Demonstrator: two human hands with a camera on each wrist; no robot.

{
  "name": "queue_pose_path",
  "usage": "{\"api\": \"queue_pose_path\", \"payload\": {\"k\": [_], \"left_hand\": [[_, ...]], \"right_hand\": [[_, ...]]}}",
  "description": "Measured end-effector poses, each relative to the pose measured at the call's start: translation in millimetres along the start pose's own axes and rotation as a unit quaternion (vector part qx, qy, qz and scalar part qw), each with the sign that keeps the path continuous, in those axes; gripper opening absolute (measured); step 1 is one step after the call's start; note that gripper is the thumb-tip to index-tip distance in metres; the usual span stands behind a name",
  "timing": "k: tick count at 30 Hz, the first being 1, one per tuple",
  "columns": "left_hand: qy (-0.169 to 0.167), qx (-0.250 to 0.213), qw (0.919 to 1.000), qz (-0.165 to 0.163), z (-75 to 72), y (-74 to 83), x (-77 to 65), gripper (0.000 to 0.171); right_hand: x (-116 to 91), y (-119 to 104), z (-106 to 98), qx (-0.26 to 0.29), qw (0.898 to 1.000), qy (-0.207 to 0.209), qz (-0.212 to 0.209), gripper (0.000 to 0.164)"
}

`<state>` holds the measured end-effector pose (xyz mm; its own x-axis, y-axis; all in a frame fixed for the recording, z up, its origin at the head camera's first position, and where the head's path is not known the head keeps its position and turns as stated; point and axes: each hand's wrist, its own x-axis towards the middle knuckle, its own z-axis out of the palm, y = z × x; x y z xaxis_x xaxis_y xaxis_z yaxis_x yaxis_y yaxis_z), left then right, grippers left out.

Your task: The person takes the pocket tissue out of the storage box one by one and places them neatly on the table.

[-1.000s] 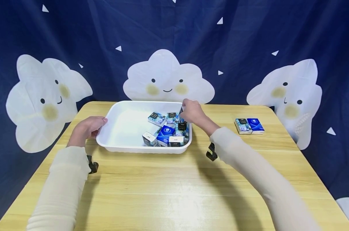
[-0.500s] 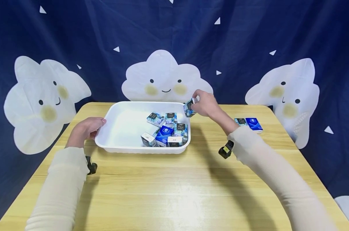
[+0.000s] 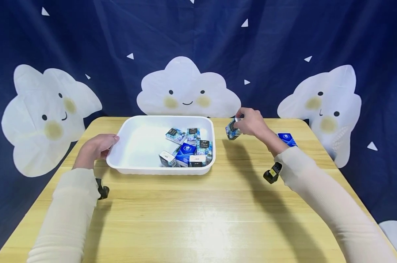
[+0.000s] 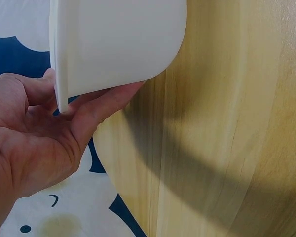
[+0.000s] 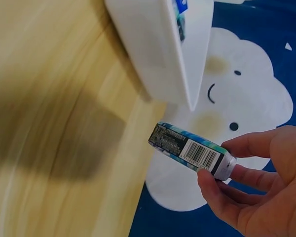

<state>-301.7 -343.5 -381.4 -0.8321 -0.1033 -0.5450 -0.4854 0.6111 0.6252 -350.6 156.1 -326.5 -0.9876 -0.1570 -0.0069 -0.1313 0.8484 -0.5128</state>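
My left hand (image 3: 99,146) holds the left rim of a white plastic tray (image 3: 132,170); in the left wrist view the thumb is on the rim and the fingers lie under the tray's outer wall. Between thumb and fingers, my right hand (image 3: 253,122) pinches a small floral tissue pack (image 3: 232,130) in the air, just right of the tray. A barcode shows on the pack (image 5: 190,150) in the right wrist view. Inside the tray, toward its right side, lie several floral packs (image 3: 204,147) and a blue pack (image 3: 186,151).
On the wooden table (image 3: 159,212), a blue pack (image 3: 286,139) lies at the right, partly behind the right forearm. A dark blue curtain (image 3: 270,44) with white clouds hangs along the table's far edge.
My right hand has lifted a floral tissue pack out of the tray's right end and carried it to the right, past the rim. My left hand keeps its hold on the tray.
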Motion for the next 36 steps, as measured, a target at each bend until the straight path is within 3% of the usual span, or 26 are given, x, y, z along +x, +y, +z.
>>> {"api": "queue_pose_path", "payload": {"k": [11,21,28,33,36], "left_hand": [[-0.004,-0.017,0.9997,0.018,-1.4,-4.3,-1.4,0.056],[-0.002,-0.01,0.9999,0.014,-1.7,-4.2,-1.0,0.055],[-0.004,-0.004,0.9999,0.009,-1.5,-3.1,-0.8,0.056],[-0.006,-0.004,0.9999,0.009,-2.2,-2.9,0.5,0.055],[-0.006,-0.004,0.9999,0.009,-2.2,-2.8,-0.1,0.055]], "right_hand": [[-6.2,18.1,-3.8,-0.006,0.999,-0.031,0.02,0.025],[-9.5,34.4,-6.8,-0.041,0.994,-0.093,0.03,0.032],[-8.5,47.2,-10.3,-0.078,0.983,-0.165,0.019,0.025],[-6.9,53.2,-11.4,-0.069,0.97,-0.231,0.032,0.024],[-6.1,57.2,-9.8,-0.063,0.968,-0.241,0.04,0.026]]}}
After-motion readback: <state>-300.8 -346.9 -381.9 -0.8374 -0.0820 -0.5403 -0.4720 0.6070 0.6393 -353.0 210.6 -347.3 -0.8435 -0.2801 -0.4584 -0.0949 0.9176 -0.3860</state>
